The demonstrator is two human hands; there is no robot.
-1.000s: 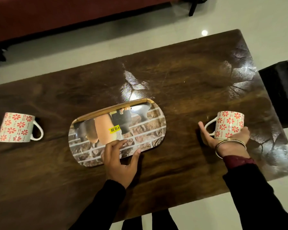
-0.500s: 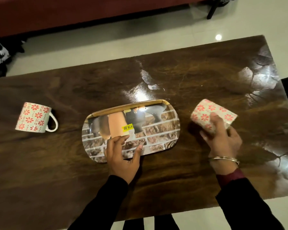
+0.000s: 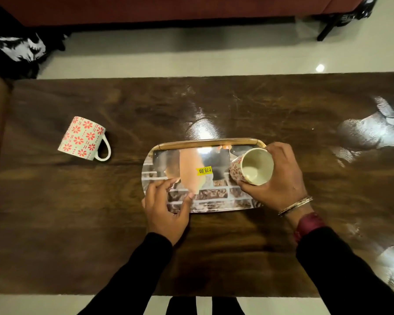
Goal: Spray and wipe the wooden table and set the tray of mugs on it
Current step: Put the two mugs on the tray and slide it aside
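Observation:
An oval tray [image 3: 216, 200] with a brick print, a glossy face and a yellow price sticker lies in the middle of the dark wooden table [image 3: 214, 246]. My left hand [image 3: 166, 208] rests on the tray's near left rim, thumb and fingers spread on it. My right hand [image 3: 280, 178] grips a floral mug [image 3: 251, 167] over the tray's right end, mouth up and tilted toward me. Whether this mug touches the tray is unclear. A second floral mug [image 3: 82, 138] stands upside down on the table to the left, handle to the right.
A red sofa [image 3: 168, 7] runs along the far side beyond a strip of pale floor. A black and white bundle [image 3: 18, 48] lies on the floor at the far left. Shiny wet-looking patches [image 3: 371, 130] mark the table's right part.
My right hand lifted the right mug off the table, turned it mouth up and carried it left over the tray's right end. The left hand stayed on the tray.

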